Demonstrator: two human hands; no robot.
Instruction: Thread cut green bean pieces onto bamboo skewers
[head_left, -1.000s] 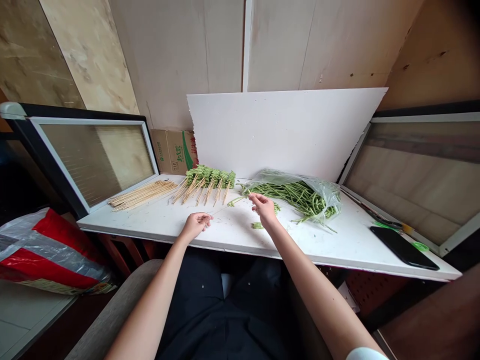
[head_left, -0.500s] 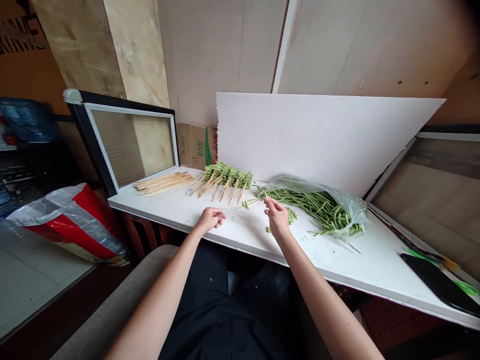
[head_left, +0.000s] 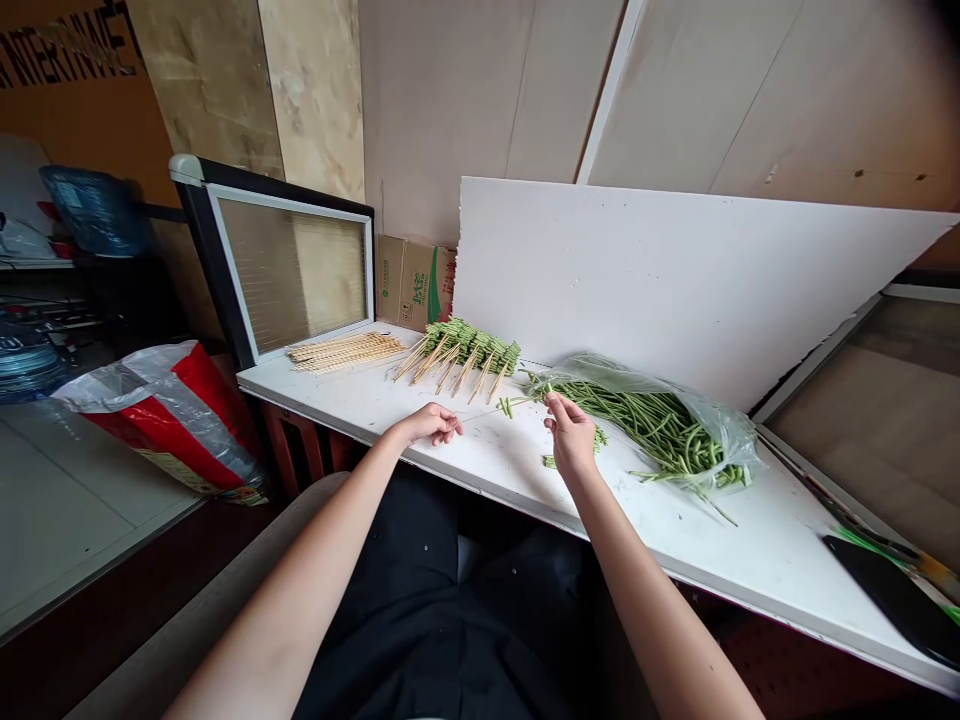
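Note:
My left hand pinches the near end of a thin bamboo skewer over the white tabletop. My right hand is closed on the skewer's far end, where a short folded length of green long bean is threaded. Just right of that hand lies a clear plastic bag of long beans. A few cut bean pieces lie beside my right wrist. Behind my hands a row of finished bean skewers fans out, and a pile of bare skewers lies to their left.
A white board leans against the wall behind the table. A cardboard box stands in the corner, next to a glass-fronted frame at the left. A black phone lies far right. A red and white bag sits lower left.
The view has swung left, so everything sits further right in the frame. Both hands keep their hold on the skewer and have shifted slightly closer together.

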